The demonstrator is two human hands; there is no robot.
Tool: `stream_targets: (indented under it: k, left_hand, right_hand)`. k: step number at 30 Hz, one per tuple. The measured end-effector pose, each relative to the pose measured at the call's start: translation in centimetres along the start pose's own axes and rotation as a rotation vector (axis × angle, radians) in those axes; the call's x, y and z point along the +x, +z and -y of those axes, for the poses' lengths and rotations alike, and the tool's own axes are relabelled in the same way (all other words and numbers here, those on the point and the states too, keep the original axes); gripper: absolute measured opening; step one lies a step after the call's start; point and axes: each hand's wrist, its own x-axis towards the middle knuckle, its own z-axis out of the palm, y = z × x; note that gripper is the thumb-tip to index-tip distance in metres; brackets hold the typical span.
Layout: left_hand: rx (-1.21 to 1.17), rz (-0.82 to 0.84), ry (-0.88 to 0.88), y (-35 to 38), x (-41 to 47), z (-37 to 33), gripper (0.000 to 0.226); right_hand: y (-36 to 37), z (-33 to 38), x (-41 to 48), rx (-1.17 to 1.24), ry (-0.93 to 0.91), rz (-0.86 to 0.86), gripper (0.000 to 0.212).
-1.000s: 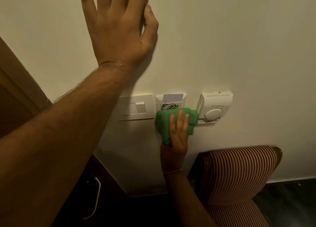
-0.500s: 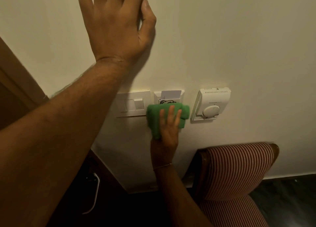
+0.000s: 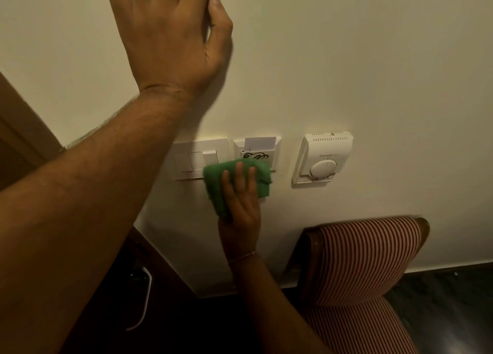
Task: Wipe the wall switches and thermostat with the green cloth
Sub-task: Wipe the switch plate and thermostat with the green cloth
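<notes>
Bunched green cloth [image 3: 217, 187] overlapping white switch plate [image 3: 200, 159], thermostat [image 3: 323, 159] apart

Plain cream wall [image 3: 373, 60], dim warm light. Red-and-white striped chair [image 3: 368, 263] against it. Dark floor [image 3: 440, 300]. Wooden door frame [image 3: 24, 129] at left.

Bare forearms, no sleeves — thin thread bracelet [image 3: 241, 257] on the right wrist

The cloth [image 3: 234, 182] is bright green. The switch plate [image 3: 197, 158], card holder [image 3: 257, 148] and thermostat [image 3: 324, 160] are white, the holder bearing a black scribbled mark. The wall [image 3: 346, 60] is cream. The chair [image 3: 365, 257] is striped red and white with a brown wooden frame. The floor [image 3: 440, 300] is dark.
</notes>
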Motion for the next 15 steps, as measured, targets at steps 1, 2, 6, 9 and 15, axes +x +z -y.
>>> stream_targets:
  k: [1,2,6,9,15]
  left_hand:
    - [-0.002,-0.009,0.010,0.1,0.1,0.1,0.033]
    - [-0.006,-0.014,0.018,0.1,0.2,0.1,0.032]
    - [0.000,-0.035,0.028,0.3,0.2,0.2,0.032]
    - [-0.045,-0.019,0.001,0.3,-0.1,0.1,0.034]
    - [-0.052,0.005,-0.043,0.1,-0.4,0.0,0.035]
  right_hand:
    - [0.0,-0.2,-0.1,-0.003,-0.051,0.028,0.055]
    - [-0.2,-0.7,-0.1,-0.016,-0.077,0.038,0.046]
    - [-2.4,-3.3,0.4,-0.106,0.095,-0.087,0.042]
    - [-1.9,-2.9,0.6,-0.076,0.191,-0.150,0.054]
    - [-0.4,-0.6,0.7,-0.020,-0.033,-0.017,0.064]
